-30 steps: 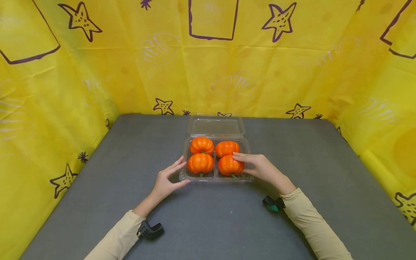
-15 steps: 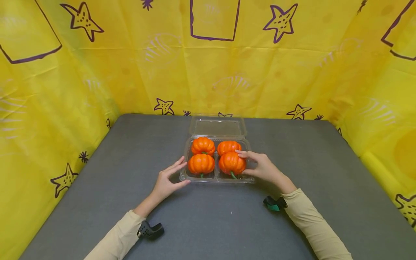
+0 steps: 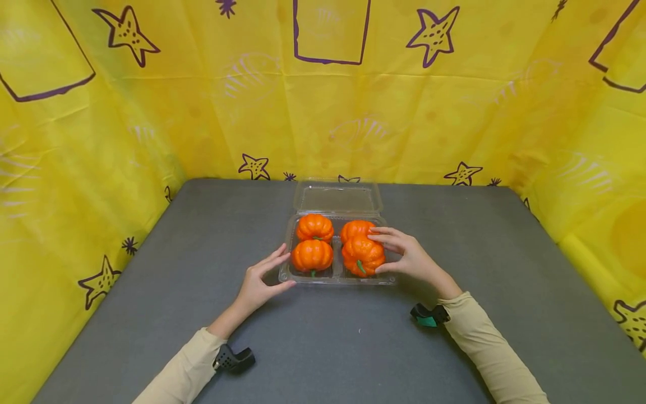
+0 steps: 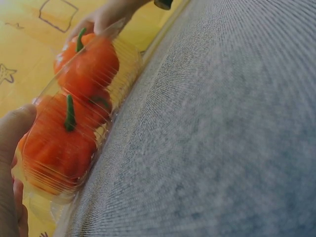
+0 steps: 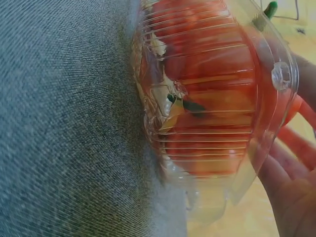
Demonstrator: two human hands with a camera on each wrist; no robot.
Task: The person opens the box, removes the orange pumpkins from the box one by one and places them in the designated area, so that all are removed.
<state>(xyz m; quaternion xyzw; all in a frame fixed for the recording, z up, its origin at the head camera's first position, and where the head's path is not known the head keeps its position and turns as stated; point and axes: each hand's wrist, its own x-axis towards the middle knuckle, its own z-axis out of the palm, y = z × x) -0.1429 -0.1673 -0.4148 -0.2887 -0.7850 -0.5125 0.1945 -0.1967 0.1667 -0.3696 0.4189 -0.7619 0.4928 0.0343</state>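
A clear plastic clamshell container holds small orange pumpkins with green stems, two in each half. My right hand grips the front right pumpkin between thumb and fingers. This pumpkin is tilted, its stem towards me, and partly covers the back right pumpkin. In the left half are the front left pumpkin and the back left pumpkin. My left hand touches the container's left side with straight, spread fingers, its thumb by the front corner. In the left wrist view the thumb is near the rim.
The container's lid lies folded back behind it, near the table's far edge. A grey cloth covers the table. Yellow patterned curtains stand at the back and both sides. Black wrist bands sit on both forearms.
The front right pumpkin has risen slightly, shifted right and turned in my right hand, its stem now more towards me. The back right pumpkin has shifted a little right. My left hand has stayed put.
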